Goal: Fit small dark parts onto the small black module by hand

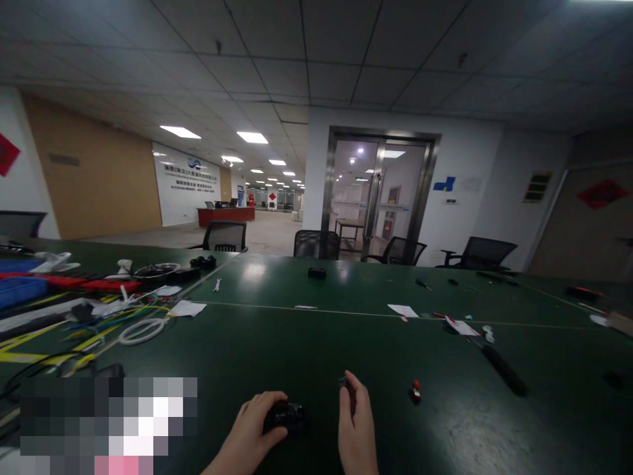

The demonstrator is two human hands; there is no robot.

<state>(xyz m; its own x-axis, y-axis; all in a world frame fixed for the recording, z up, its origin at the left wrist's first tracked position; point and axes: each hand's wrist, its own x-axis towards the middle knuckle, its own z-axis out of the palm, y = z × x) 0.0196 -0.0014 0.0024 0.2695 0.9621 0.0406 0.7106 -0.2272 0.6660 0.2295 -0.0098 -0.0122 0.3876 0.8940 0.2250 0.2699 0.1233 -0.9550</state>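
Observation:
In the head view, my left hand (253, 429) curls its thumb and fingers around a small black object (293, 415) with shiny parts, low over the green table (306, 349). Its exact kind is too dark to make out. To the right of it, apart from the left hand, my right hand (357, 422) pinches a tiny dark piece (342, 381) between thumb and fingertips. A small red-and-orange item (416, 392) lies on the table to the right of my right hand.
Coiled white cable (141, 331), loose wires and a blue tray (22, 292) crowd the left side. A long black object (504, 371) and white paper (463, 326) lie at right. A black block (317, 272) sits near the far edge, with chairs (316, 244) beyond.

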